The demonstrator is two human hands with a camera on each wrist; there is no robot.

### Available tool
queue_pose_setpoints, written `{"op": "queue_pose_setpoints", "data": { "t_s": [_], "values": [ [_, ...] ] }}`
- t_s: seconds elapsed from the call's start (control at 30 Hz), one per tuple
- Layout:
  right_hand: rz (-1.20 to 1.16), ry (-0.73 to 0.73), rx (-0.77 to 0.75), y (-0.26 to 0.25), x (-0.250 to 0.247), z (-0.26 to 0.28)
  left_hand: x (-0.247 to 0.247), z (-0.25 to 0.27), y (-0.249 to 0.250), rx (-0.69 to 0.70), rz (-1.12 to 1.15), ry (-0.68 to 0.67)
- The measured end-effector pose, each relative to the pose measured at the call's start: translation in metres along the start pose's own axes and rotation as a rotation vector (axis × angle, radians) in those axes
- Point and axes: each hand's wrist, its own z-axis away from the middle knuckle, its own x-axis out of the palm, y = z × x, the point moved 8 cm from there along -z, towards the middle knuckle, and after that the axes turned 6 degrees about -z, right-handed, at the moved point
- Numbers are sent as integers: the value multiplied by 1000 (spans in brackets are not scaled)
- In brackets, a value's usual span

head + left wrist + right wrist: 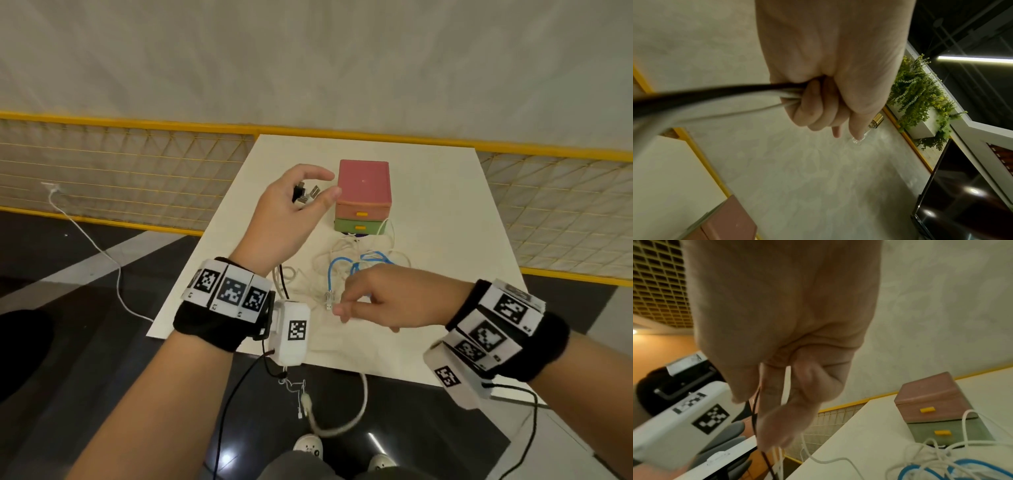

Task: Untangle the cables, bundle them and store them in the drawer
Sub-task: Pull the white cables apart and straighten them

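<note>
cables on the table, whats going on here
A person is sorting a cable tangle on a white table. The left hand grips several cable ends with their plugs sticking out; the right hand pinches a thin white cable. The drawer box behind looks closed; nothing is bundled yet.

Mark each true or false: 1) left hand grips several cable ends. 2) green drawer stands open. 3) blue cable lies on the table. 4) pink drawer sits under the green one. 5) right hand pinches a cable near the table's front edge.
1) True: the left hand holds a cluster of cable plugs.
2) False: the green drawer is closed.
3) True: the blue cable lies on the table.
4) False: the pink drawer sits on top of the green one.
5) True: the right hand pinches a white cable.
</note>
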Motion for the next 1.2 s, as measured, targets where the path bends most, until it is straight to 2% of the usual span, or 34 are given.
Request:
{"op": "queue_pose_setpoints", "data": {
  "t_s": [0.1,0.2,0.3,0.4,0.47,0.6,0.67,0.77,0.87,1.0,1.13,1.2],
  "values": [
    [110,220,-44,0,-21,-4,5,11,3,-28,51,-75],
    [-150,365,-45,-6,-36,-4,14,24,9,-85,214,-176],
    [-513,213,-39,-25,-17,-11,26,35,21,-119,415,-272],
    [-695,133,-134,-42,1,-18,27,39,29,-116,463,-262],
    [-624,100,-134,-40,20,-22,19,38,32,-99,490,-206],
    [-298,-69,-34,-14,80,-21,-15,26,30,-80,626,-71],
    [-270,-114,18,1,93,-21,-24,22,24,-88,627,-57],
    [-305,-134,22,-1,80,-24,-23,24,16,-108,569,-73],
    [-306,-84,-67,-23,53,-27,-11,24,13,-122,540,-118],
    [75,-116,-118,-44,54,-32,-3,23,10,-142,531,-130],
    [-116,-290,-35,-42,81,-37,-4,23,4,-162,512,-115],
    [-244,-301,-4,-29,85,-43,-8,23,1,-171,523,-90]
  ]
}}
